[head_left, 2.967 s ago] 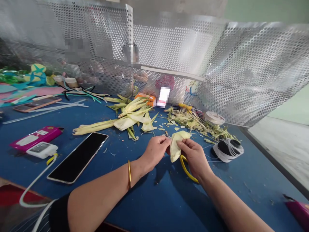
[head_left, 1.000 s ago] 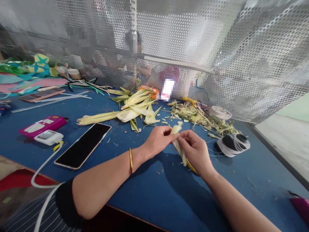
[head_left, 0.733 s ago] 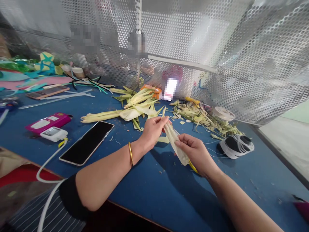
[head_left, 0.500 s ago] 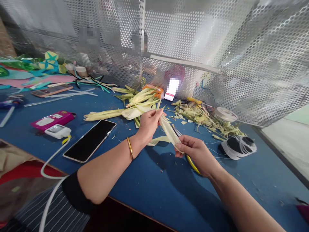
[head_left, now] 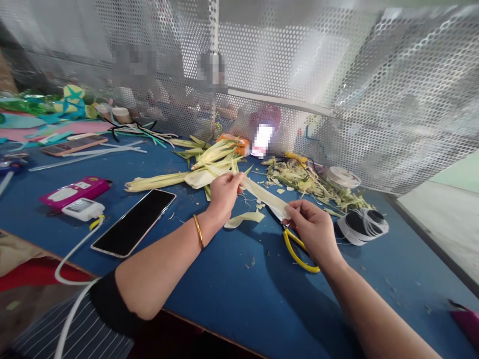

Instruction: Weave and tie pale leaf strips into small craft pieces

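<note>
A pale strip of corn husk (head_left: 267, 197) stretches between my two hands. My left hand (head_left: 225, 194) pinches its upper left end, and my right hand (head_left: 310, 224) pinches the lower right end. Under the right hand lie yellow-handled scissors (head_left: 299, 262) on the blue table, their blades mostly hidden by husk and hand. A loose curled husk piece (head_left: 244, 219) rests between the hands. Behind my left hand is a pile of corn husks (head_left: 215, 157), with longer pale husks (head_left: 159, 182) pointing left.
Husk scraps (head_left: 295, 174) are heaped at the back, before a perforated metal screen (head_left: 277, 60). A spool of white thread (head_left: 362, 227) stands right, with a tape roll (head_left: 342, 177) behind. Left are a black phone (head_left: 134, 223), a magenta box (head_left: 77, 192) and a white cabled device (head_left: 83, 209).
My right hand has moved right and slightly up, pulling the husk strip flatter and more spread. More of the scissors' yellow handles shows. The whole view has shifted a little.
</note>
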Motion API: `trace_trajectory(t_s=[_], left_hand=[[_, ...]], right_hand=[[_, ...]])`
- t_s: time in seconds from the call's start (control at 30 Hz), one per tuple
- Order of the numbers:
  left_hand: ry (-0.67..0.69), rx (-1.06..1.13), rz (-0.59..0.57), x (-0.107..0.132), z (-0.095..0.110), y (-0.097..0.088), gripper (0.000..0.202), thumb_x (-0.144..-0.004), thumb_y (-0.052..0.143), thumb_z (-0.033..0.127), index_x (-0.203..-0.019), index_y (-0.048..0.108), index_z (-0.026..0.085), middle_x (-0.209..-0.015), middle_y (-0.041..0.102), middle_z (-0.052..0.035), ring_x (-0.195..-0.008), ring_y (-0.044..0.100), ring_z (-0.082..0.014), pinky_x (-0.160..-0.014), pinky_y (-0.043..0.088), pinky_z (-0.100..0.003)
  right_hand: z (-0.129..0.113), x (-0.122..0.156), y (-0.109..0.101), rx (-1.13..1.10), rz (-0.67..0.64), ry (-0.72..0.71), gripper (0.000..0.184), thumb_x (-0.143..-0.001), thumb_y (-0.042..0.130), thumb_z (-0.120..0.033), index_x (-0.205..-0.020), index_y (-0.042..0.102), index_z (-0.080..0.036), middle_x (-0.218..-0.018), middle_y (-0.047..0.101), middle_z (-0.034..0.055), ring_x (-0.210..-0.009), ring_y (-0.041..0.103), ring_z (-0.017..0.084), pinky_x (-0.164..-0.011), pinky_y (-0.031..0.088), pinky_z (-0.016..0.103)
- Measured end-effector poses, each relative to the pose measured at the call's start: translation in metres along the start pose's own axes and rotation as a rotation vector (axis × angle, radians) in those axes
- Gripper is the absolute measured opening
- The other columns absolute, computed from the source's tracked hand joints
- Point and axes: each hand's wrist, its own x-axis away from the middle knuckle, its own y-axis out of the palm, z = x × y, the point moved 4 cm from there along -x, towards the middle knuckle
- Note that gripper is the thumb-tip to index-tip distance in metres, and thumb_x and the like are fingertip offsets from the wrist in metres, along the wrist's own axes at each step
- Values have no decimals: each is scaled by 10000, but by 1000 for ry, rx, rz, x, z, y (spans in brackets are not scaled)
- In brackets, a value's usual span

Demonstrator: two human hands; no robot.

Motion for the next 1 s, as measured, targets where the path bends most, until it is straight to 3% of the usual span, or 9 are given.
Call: trace_trajectory(t_s=[0.13,0.23,0.3,0.4,0.53,0.6,0.7,0.83,1.0], left_hand=[[646,-400,166,24,33,-2,457,-830,651,272,-1265,580,150,-1316,591,-157,-1206,547,-260,-1006,443,-416],[1016,-556,-257,49,43,19,307,-924,547,250,-1219,625,220,-1268,648,-82,-1221,548,-215,-1124,322,-422],[948,-624,-419,53,37,27,256,-923,572,296,-1149,669,223,-1140,711,-65,-1118,607,-220,-1110,319,-437],[632,-630,-541,46,26,31,186,-898,607,358,-902,745,234,-858,752,-35,-836,663,-201,-863,448,-347],[354,-523,-630,40,20,31,259,-875,601,376,-703,721,223,-627,687,-1,-624,610,-159,-576,367,-255],[300,-501,-590,37,20,28,258,-859,600,354,-670,704,213,-585,664,7,-582,587,-148,-552,344,-249],[244,-468,-481,30,19,23,253,-843,592,340,-659,694,200,-588,671,4,-575,590,-148,-551,348,-250],[220,-413,-340,21,18,15,235,-829,576,290,-644,686,196,-586,679,-4,-599,617,-154,-583,383,-253],[243,-424,-251,18,18,12,220,-837,562,285,-711,716,193,-634,705,-20,-621,622,-160,-602,394,-261]], right_hand=[[-10,0,-8,418,90,-254,188,-888,519,-335,-803,639,-218,-676,641,14,-647,624,189,-599,410,272],[-16,5,-3,609,55,-413,226,-928,456,-291,-833,647,-216,-793,685,50,-715,623,194,-645,399,277],[-18,7,2,596,-8,-448,245,-953,434,-286,-853,648,-220,-826,695,52,-752,634,192,-665,404,270],[-19,10,6,515,-48,-452,234,-955,451,-290,-860,656,-230,-815,702,36,-756,641,180,-675,413,256],[-16,1,0,333,-41,-262,246,-944,469,-358,-900,669,-220,-711,688,10,-631,622,168,-603,422,256],[-14,-4,-8,325,-14,-192,301,-948,447,-425,-1021,645,-211,-824,717,33,-669,647,186,-615,439,275],[-12,-3,-19,677,-78,-189,297,-923,468,-441,-1050,606,-211,-902,716,68,-753,667,235,-636,421,309],[5,13,-18,1180,-393,-159,171,-793,574,-228,-956,599,-184,-872,702,109,-766,675,256,-600,368,303],[16,17,-6,1320,-417,-120,470,-718,520,-34,-1179,554,-124,-946,697,169,-804,689,275,-604,369,302]])
